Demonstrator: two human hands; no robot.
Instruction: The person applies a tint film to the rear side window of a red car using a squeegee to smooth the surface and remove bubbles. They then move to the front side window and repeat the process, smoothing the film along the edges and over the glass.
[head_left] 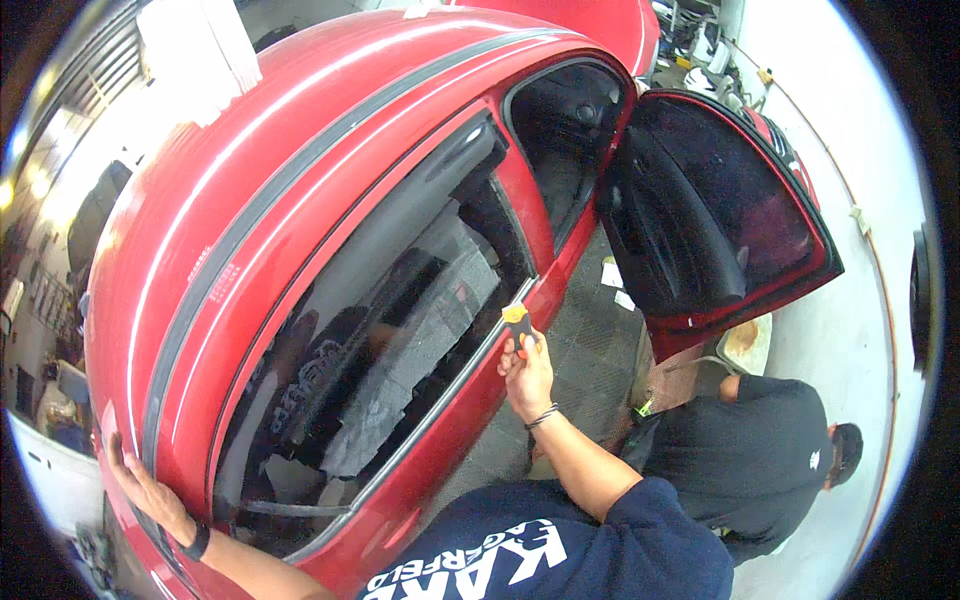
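A red car [330,150] fills the left and middle. My left hand [148,488] lies against its red bodywork beyond the lower left end of the side window, fingers stretched out. My right hand [526,376] is closed round a small yellow-and-black hand tool [516,318]. The tool's yellow end points up, close to the trim strip [470,362] along the window's lower edge. The dark side window [390,300] carries reflections and a paler, ragged-edged patch [410,370]. My fingers partly hide the tool's handle.
An open car door [720,210] with dark glass juts out at the right. Below it a person [750,455] in a black shirt and cap bends low, close to my right arm. White scraps [615,280] lie on the floor. A white wall [850,320] runs along the right.
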